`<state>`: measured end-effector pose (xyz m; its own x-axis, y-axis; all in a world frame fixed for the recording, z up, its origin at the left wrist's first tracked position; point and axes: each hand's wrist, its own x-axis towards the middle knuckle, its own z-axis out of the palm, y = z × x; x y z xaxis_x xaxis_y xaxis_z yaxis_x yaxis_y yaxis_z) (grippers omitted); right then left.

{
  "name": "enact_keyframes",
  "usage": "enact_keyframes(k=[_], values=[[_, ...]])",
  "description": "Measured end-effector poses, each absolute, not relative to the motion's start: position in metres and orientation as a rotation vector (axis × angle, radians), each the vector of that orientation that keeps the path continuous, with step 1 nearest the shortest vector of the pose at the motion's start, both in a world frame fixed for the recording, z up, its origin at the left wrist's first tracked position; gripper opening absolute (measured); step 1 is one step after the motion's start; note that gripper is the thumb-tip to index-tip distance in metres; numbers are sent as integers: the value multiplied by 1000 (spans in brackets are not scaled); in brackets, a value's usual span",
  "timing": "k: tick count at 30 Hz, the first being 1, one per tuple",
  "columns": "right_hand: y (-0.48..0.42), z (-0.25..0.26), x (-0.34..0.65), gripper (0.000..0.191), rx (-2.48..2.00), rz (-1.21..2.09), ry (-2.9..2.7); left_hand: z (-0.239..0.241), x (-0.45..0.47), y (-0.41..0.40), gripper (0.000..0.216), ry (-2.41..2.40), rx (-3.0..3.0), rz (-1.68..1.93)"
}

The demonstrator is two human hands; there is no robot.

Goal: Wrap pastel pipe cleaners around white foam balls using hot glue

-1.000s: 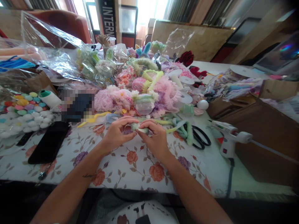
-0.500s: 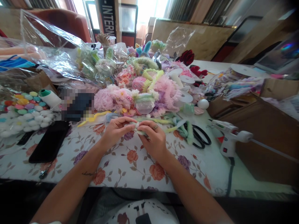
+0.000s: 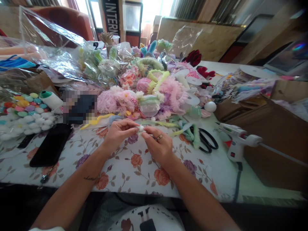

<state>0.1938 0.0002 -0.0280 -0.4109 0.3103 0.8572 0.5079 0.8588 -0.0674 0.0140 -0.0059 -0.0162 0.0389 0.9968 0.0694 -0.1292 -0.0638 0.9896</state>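
My left hand (image 3: 117, 133) and my right hand (image 3: 157, 146) meet over the flowered tablecloth (image 3: 134, 166), fingertips pinched together on a small white fuzzy piece (image 3: 141, 128). A ring shows on my right hand. Just beyond my fingers lie green and yellow fuzzy strips (image 3: 178, 126). Behind them rises a heap of pink, green and yellow fluffy craft pieces (image 3: 144, 93).
Black scissors (image 3: 208, 141) and a white glue gun (image 3: 234, 141) lie to the right. A black phone (image 3: 50, 144) lies at the left, beside a pile of coloured pom-poms (image 3: 22, 115). Clear plastic bags (image 3: 55, 54) stand behind. Cardboard boxes (image 3: 269, 128) fill the right side.
Both hands stay together at the same spot. My right hand has turned so its back and ring show, and the fuzzy piece is now a small white tuft at the fingertips.
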Motion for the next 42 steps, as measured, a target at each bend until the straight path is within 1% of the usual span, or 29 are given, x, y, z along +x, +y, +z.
enact_keyframes(k=[8, 15, 23, 27, 31, 37, 42], values=[[0, -30, 192, 26, -603, -87, -2022, -14, 13, -5, 16, 1097, 1248, 1282], [2, -31, 190, 24, -615, -119, -2035, -14, 21, -9, 23, 1132, 1151, 1224], [4, -34, 192, 28, -641, -111, -2056, -11, 21, -11, 17, 1208, 1417, 1298], [4, -34, 193, 30, -629, -83, -2079, -10, 20, -10, 15, 1244, 1449, 1345], [3, -32, 191, 25, -650, -34, -2045, -9, 18, -9, 13, 1216, 1488, 1354], [2, -28, 187, 11, -732, 237, -1904, -9, 13, -7, 11, 1125, 1555, 1339], [4, -26, 187, 4, -823, 444, -1865, -11, 10, -4, 10, 1125, 1604, 1311]])
